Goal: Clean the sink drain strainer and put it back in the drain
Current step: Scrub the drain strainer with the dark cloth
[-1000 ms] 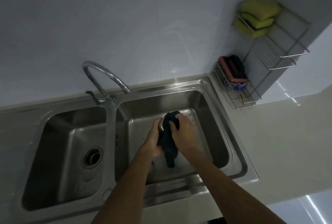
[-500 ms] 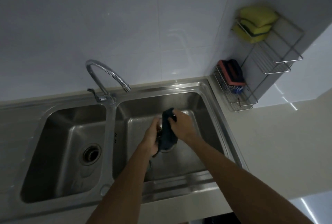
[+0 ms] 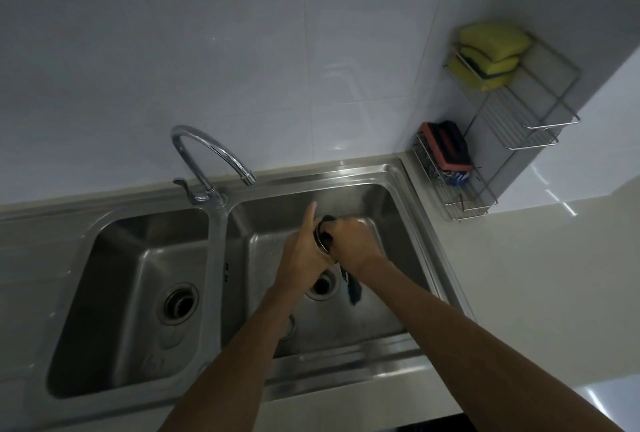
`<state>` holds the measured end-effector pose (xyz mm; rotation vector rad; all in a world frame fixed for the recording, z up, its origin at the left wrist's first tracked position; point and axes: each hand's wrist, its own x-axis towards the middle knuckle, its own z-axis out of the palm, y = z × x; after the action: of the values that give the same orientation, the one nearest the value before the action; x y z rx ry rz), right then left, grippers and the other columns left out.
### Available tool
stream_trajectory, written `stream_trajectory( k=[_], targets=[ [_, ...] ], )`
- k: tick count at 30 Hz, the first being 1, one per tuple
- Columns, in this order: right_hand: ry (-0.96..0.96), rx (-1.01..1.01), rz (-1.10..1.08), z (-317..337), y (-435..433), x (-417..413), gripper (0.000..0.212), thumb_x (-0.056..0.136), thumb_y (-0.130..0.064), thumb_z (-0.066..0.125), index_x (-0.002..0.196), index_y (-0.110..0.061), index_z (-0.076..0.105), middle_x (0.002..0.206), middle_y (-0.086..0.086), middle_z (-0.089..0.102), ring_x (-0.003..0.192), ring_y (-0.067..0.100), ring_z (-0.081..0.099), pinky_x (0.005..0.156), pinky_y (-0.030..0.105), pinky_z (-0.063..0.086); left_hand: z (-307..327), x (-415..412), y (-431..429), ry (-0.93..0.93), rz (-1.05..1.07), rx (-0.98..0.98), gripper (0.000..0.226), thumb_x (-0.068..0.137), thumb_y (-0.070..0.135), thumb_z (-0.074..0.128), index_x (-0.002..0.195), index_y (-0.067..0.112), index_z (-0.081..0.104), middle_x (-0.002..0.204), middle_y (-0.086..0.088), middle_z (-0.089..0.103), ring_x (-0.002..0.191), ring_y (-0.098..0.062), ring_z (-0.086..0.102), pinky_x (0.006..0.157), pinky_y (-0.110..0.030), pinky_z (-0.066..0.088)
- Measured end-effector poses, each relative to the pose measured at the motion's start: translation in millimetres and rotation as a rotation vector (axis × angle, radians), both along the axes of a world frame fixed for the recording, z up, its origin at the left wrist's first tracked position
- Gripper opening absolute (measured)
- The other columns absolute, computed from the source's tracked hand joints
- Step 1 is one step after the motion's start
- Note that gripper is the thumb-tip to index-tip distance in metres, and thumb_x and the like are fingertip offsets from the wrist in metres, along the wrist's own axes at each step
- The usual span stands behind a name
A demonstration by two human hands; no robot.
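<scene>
Head view, entry on the wipe.

A: Change noted. A second ago the cloth point(image 3: 353, 291) lay draped over the top between both hands and hid the strainer point(image 3: 321, 241). Now its metal rim shows. It is held up over the right basin point(image 3: 381, 293), just above the open drain point(image 3: 323, 287).

B: Grips?

A: Strainer sits cupped in the left hand point(image 3: 303, 258), with the index finger point(image 3: 312, 213) straight and pointing away and the other fingers curled round the body. Cloth is clenched in the right hand point(image 3: 355, 241), a wad pressed at the strainer's mouth. A dark tail hangs below the wrist.

B: Reading?

A: Judged: wiping has gone from the outside to the rim or the inside. The cleaning step is under way, not finished. The drain lies unobstructed beneath, so reseating should be a short lowering move. Whether residue remains I cannot tell; it is too dim.
</scene>
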<state>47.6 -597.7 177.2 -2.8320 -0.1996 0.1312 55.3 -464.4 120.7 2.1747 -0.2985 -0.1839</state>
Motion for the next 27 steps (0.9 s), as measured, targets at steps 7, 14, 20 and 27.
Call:
stream_trajectory(
  k=[7,14,20,27],
  targets=[
    [0.291,0.130,0.041,3,0,15,0.023,0.089,-0.008,0.055,0.104,-0.003,0.072,0.106,0.016,0.072,0.099,0.033,0.066,0.088,0.040,0.053,10,-12,5,-0.179,-0.042,0.169,0.099,0.085,0.006,0.076,0.164,0.018,0.018,0.125,-0.010,0.070,0.103,-0.023,0.068,0.081,-0.029,0.055],
    [0.668,1.220,-0.294,-1,-24,4,0.020,0.097,-0.009,0.059,0.109,-0.005,0.074,0.102,0.010,0.076,0.094,0.019,0.073,0.080,0.024,0.057,24,-11,6,-0.288,-0.095,0.204,0.091,0.084,0.016,0.082,0.160,0.012,0.032,0.136,-0.014,0.064,0.119,-0.029,0.064,0.098,-0.035,0.053],
    [0.531,1.555,-0.528,-12,-34,-12,0.018,0.100,-0.017,0.057,0.105,-0.007,0.072,0.101,0.016,0.075,0.086,0.024,0.073,0.073,0.036,0.060,21,-21,12,-0.046,-0.017,0.087,0.102,0.079,0.026,0.089,0.160,0.019,0.028,0.139,-0.005,0.063,0.122,-0.019,0.063,0.103,-0.035,0.052],
    [0.145,0.071,-0.086,-10,-7,-9,0.011,0.088,-0.012,0.062,0.081,-0.013,0.070,0.083,0.001,0.071,0.081,0.019,0.067,0.078,0.032,0.054,21,-28,-1,-0.023,-0.074,0.127,0.095,0.082,0.007,0.077,0.159,0.031,0.028,0.133,-0.006,0.065,0.112,-0.018,0.066,0.092,-0.032,0.058]
  ],
)
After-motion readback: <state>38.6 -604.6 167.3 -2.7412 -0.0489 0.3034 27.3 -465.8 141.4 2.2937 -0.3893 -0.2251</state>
